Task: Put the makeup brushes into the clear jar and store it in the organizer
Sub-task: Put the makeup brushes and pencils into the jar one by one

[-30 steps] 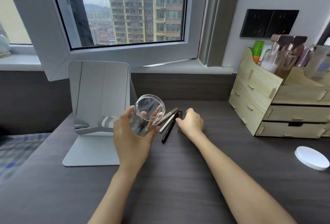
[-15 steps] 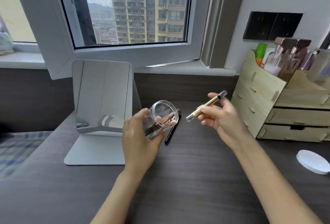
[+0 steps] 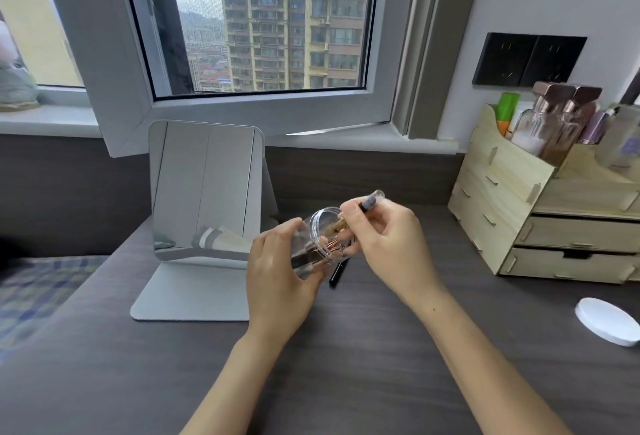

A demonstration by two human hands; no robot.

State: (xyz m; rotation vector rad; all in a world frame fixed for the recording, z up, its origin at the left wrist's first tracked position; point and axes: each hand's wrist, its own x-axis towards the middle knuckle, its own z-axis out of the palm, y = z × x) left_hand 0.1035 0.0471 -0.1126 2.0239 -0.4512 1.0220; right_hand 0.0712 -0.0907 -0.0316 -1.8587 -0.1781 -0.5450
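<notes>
One head-worn wide-angle view looks forward and down over the dark desk (image 3: 381, 382) from the person's own seat; it faces the window (image 3: 263, 26) and the wall behind, with the mirror (image 3: 204, 188) left of centre and the wooden organizer (image 3: 512, 213) at the right edge; both forearms enter from the bottom, close to the lens.

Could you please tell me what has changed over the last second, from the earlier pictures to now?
The right hand picked a gold-barrelled brush off the desk, lifted it, then brought it left and is feeding it into the mouth of the clear jar. The left hand kept hold of the tilted jar. One black brush, the mirror, white lid and organizer stayed put.
</notes>
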